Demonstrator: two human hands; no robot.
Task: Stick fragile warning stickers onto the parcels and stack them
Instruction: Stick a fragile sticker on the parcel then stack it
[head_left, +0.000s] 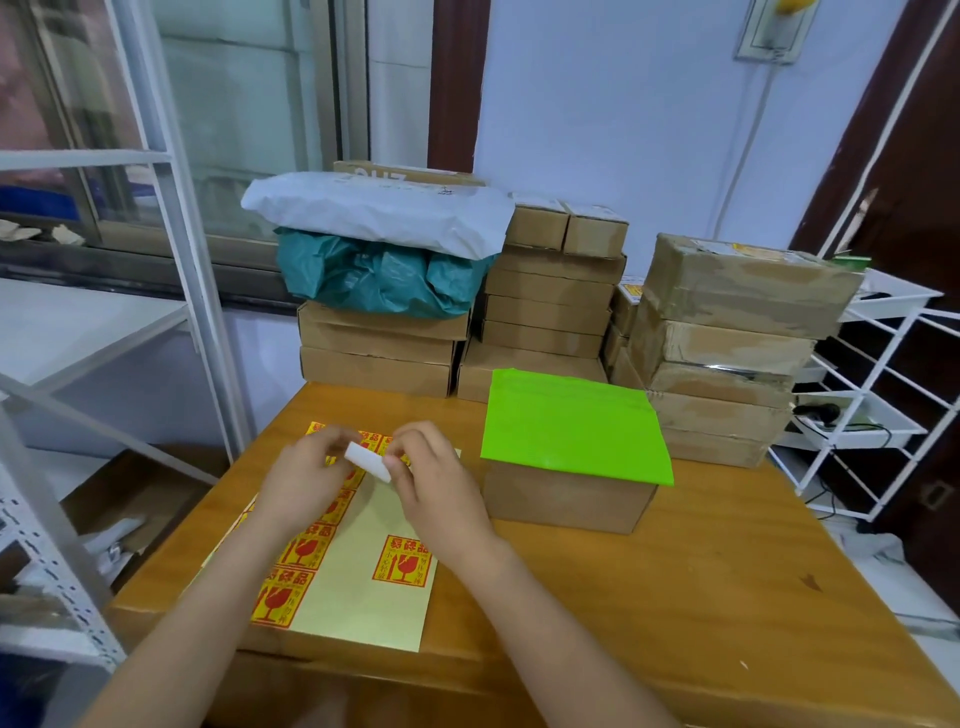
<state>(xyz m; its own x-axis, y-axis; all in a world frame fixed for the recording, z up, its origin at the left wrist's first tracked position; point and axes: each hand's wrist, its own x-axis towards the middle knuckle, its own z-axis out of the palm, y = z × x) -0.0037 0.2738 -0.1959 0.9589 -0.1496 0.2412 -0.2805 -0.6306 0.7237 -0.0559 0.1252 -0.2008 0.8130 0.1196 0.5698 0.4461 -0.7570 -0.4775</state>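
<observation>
1. Hands: left hand and right hand both pinch small white-backed sticker, likely peeling it.
2. Yellow fragile-sticker sheet lies flat below on wooden table.
3. Green-wrapped cardboard parcel waits just right.

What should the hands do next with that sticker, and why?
Probably carry the sticker right and press it onto the green parcel. Both the left hand and right hand pinch it, white back showing, above the sticker sheet, and the parcel's top shows no sticker.
</observation>
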